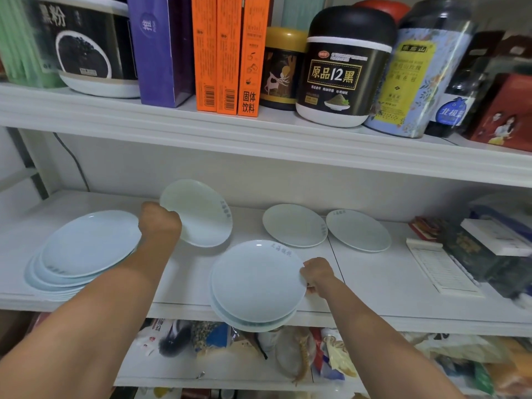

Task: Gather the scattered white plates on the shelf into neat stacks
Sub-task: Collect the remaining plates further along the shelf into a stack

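White shelves [374,283] spanned the view; a pale back wall [129,162] stood behind, a dark cable [73,159] at ten o'clock.

One wide-angle head-worn camera stands close to white shelving, facing forward and down; the middle shelf [374,283] fills the centre; the upper shelf [259,133] crosses the top; the lower shelf [161,367] shows along the bottom; the left forearm [100,312] and right forearm [374,335] enter from the bottom corners.
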